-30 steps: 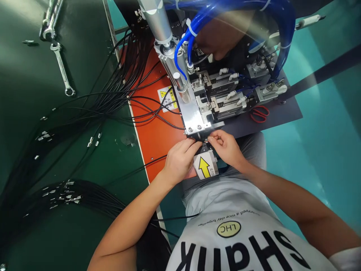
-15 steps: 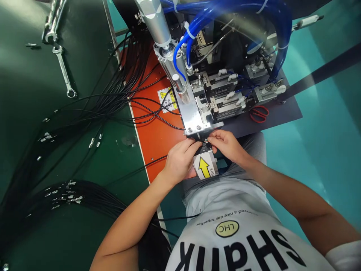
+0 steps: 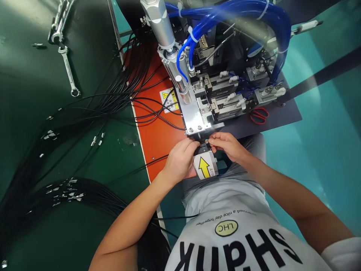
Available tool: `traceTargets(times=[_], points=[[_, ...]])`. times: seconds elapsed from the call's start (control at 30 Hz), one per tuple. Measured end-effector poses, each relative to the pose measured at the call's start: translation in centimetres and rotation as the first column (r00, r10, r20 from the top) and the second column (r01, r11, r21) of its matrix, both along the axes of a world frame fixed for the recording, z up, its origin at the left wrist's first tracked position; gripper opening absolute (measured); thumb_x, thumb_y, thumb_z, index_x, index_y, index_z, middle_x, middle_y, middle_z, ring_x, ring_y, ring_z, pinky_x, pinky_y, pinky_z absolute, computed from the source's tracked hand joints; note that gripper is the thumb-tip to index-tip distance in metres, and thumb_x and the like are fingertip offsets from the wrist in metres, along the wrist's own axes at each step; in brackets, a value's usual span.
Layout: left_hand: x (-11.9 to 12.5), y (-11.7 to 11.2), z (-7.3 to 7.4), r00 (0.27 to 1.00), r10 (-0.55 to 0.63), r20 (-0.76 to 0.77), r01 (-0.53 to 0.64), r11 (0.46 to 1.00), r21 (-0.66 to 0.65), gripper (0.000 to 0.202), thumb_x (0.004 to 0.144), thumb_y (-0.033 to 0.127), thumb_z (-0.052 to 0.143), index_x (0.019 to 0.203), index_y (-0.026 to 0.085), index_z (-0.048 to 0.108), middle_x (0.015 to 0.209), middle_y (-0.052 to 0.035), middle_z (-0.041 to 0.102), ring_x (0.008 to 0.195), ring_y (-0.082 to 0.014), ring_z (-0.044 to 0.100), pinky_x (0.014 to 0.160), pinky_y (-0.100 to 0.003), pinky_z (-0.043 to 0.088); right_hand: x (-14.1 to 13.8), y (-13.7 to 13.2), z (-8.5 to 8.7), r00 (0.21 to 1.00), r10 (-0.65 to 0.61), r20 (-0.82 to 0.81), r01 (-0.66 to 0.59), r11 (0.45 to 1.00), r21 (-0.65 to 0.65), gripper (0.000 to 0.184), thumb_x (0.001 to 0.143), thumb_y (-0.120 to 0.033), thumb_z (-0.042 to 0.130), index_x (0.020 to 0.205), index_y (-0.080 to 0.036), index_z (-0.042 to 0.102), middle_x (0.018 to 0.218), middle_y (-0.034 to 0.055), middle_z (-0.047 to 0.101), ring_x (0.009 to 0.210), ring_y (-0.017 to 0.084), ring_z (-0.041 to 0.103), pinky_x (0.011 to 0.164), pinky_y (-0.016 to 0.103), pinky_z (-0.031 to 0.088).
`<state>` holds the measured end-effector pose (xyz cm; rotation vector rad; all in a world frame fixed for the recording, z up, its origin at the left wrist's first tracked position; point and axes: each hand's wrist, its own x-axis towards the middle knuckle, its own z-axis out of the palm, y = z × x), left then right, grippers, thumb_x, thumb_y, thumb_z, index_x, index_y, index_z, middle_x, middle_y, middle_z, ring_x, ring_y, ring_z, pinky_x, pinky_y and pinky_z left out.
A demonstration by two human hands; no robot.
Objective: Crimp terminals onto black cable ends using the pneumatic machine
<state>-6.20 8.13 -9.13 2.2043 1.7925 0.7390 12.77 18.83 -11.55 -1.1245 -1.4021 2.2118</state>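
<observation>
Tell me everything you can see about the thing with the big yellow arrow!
The arrow piece has a white face with a black-outlined yellow arrow pointing away from the person's shirt, and dark characters beside it. Its right edge looks greyish, perhaps metal. It sits between the flat silver plate and the shirt. The left hand is close beside it; contact is unclear.
</observation>
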Motion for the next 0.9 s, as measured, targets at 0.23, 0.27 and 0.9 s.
traceTargets(times=[0.23,0.27,0.9], points=[[0.5,-0.8,0.6,0.998,0.044,-0.035,-0.045,0.999,-0.005,0.032,0.095,0.012,0.039,0.117,0.016,0.061,0.097,-0.0118,0.06,0.093,-0.0215,0.054,0.074,-0.034,0.05,1.3,-1.9,0.7,0.988,-0.099,0.123,0.023,0.86,0.51,0.031,0.094,-0.036,0.055,0.12,-0.024,0.065,0.106,0.0067,0.067,0.082,0.018,0.068,0.076,0.034,0.056],[0.5,-0.9,0.5,0.999,0.036,0.006,-0.036,0.999,-0.011,0.033,0.095,0.011,0.038,0.118,0.016,0.061,0.098,-0.0115,0.059,0.094,-0.0212,0.055,0.076,-0.034,0.051,1.3,-2.3,0.9,0.985,-0.103,0.135,0.004,0.809,0.588,0.031,0.095,-0.034,0.052,0.122,-0.025,0.066,0.109,0.0073,0.067,0.089,0.02,0.068,0.08,0.036,0.057],[0.6,-0.9,0.0,0.99,0.021,0.137,-0.021,1.0,-0.003,0.033,0.095,0.01,0.039,0.121,0.018,0.057,0.105,-0.0111,0.06,0.1,-0.0211,0.056,0.085,-0.036,0.053,-0.5,-0.5,-0.2,0.996,-0.057,0.068,0.049,0.992,0.113,0.03,0.085,-0.046,0.067,0.081,-0.016,0.061,0.062,-0.0024,0.06,0.059,0.012,0.059,0.066,0.027,0.047]])
